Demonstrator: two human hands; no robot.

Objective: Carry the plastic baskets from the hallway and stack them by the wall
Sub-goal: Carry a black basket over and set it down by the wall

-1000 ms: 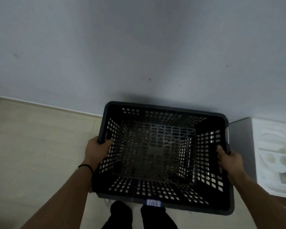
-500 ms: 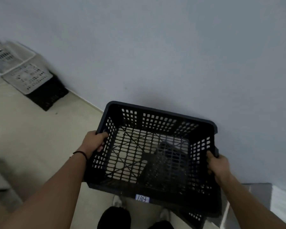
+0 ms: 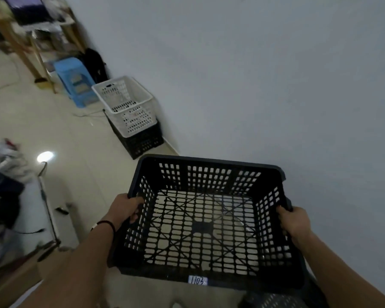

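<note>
Black plastic basket (image 3: 206, 221) hanging in the air near the camera, close beside the pale wall (image 3: 265, 74) on the right, floor tiles showing through its open lattice bottom. Carrying a small white label (image 3: 197, 280) with handwritten digits on its near rim. Left hand (image 3: 127, 208) curling over the left rim, fingers hooking inside the perforated side, thumb side outside; a dark band (image 3: 107, 225) circling that wrist. Right hand (image 3: 295, 221) gripping the right rim, fingers wrapping round its edge. Both hands holding the basket level, tilting only slightly toward the camera.

Sitting farther off along the same wall: a white basket (image 3: 125, 101) nesting in a second white one, both resting on top of a black basket (image 3: 142, 141) on the floor, the pile touching or nearly touching the wall. Standing beyond that, a blue plastic stool (image 3: 73, 81), a dark bag (image 3: 96, 63) leaning at the wall, and wooden furniture legs (image 3: 27, 54) at far left. Lying blurred at the left edge, a heap of cloth and bags (image 3: 2, 174). Peeking in at the bottom right, part of another perforated grey basket (image 3: 273, 301) under the held one.
</note>
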